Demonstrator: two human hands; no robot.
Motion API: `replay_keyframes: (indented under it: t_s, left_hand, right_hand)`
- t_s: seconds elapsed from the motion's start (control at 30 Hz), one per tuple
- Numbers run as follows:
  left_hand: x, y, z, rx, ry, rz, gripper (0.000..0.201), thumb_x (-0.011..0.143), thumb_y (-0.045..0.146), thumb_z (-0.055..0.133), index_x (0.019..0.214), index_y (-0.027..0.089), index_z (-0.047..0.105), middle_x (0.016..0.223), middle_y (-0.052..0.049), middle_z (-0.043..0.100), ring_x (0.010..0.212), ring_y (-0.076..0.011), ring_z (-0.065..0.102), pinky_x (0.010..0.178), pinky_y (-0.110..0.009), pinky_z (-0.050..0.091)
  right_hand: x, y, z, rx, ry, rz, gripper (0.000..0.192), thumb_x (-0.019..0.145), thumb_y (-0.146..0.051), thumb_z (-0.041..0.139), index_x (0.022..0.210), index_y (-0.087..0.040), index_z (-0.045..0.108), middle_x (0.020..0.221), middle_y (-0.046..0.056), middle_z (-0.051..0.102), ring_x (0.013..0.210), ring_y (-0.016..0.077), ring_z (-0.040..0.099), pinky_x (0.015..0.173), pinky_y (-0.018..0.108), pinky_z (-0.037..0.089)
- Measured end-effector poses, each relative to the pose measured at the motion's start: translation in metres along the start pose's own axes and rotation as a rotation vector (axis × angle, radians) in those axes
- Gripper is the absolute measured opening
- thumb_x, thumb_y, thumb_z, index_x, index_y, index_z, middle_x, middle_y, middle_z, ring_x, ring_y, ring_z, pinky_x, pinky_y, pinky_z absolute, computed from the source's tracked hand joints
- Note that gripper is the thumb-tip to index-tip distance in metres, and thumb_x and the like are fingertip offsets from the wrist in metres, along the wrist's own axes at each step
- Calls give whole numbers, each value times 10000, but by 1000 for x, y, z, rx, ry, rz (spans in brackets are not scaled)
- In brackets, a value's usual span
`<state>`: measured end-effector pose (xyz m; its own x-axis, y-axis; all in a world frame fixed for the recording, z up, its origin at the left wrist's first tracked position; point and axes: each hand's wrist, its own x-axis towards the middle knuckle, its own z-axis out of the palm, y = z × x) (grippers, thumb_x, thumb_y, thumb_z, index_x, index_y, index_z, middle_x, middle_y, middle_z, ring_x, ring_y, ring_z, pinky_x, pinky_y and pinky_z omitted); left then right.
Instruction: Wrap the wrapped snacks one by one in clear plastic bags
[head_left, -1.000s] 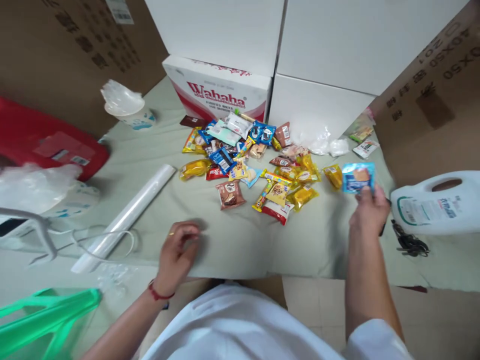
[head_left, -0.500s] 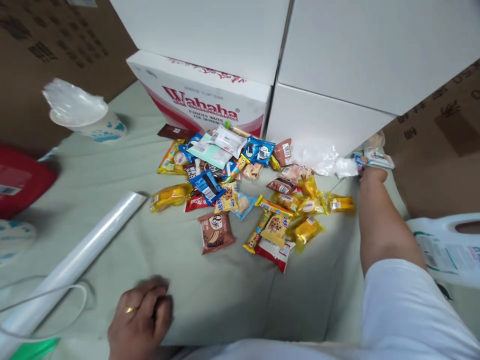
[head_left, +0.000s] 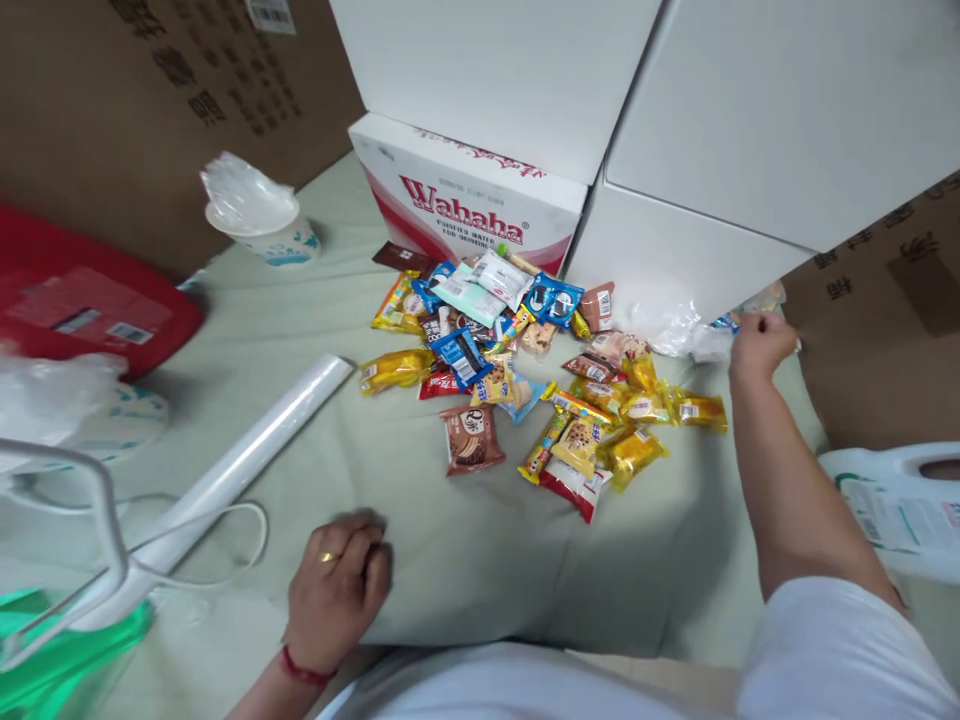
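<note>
My left hand (head_left: pixel 339 585), with a gold ring and a red wristband, rests curled in a loose fist on the green cloth; nothing shows in it. My right hand (head_left: pixel 763 345) is stretched to the far right, its fingers curled beside a crumpled clear plastic bag (head_left: pixel 664 325). Its fingertips are turned away, so I cannot make out what they hold. Between my hands lies a loose pile of wrapped snacks: a brown snack packet (head_left: pixel 474 440), a blue packet (head_left: pixel 461 358), several yellow-wrapped pieces (head_left: pixel 631 455) and a red-and-white packet (head_left: pixel 575 487).
A Wahaha water box (head_left: pixel 469 200) and plain white boxes (head_left: pixel 690 225) stand behind the snacks. At left are a paper cup (head_left: pixel 274 235), a red container (head_left: pixel 97 300), a long plastic-film roll (head_left: pixel 232 480) and a white cable (head_left: pixel 262 540). A white jug (head_left: pixel 892 510) is at right.
The view has swung left, bringing more of the left side into sight. My right hand has lifted slightly and now covers the small packets behind it. My left hand stays curled on the cloth.
</note>
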<state>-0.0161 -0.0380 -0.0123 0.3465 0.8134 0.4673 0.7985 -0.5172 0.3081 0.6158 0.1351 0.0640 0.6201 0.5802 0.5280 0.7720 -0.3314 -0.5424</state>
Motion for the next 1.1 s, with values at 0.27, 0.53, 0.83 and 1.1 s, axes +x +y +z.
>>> replay_keyframes:
  t_s: [0.27, 0.53, 0.83, 1.1]
  left_hand:
    - [-3, 4, 0, -11, 13, -3, 134, 909, 117, 545, 884, 190, 654, 933, -95, 696, 885, -242, 602, 817, -359, 516]
    - [-4, 8, -3, -26, -2, -32, 174, 898, 100, 521, 855, 190, 662, 934, -99, 679, 906, -255, 578, 825, -369, 522]
    - [-5, 5, -7, -410, 43, -213, 149, 875, 129, 511, 852, 196, 642, 916, -74, 667, 884, -217, 604, 796, -342, 508]
    - [39, 68, -16, -1438, -267, -866, 461, 821, 536, 724, 1141, 212, 645, 1102, -80, 673, 806, -161, 647, 559, -234, 478]
  right_hand:
    - [-41, -99, 36, -216, -406, -254, 340, 855, -208, 619, 1164, -171, 757, 1152, 138, 707, 971, 242, 634, 919, 357, 464]
    - [-63, -137, 57, -317, -532, 22, 183, 761, -263, 709, 891, -158, 784, 888, 147, 734, 873, 286, 669, 777, 374, 487]
    - [-134, -137, -45, 337, -237, -30, 303, 758, -493, 757, 795, -193, 754, 1020, 66, 675, 893, 202, 604, 834, 339, 490]
    - [-353, -206, -95, 657, -776, -241, 197, 929, -351, 654, 814, -241, 769, 911, 44, 686, 800, 181, 611, 723, 301, 478]
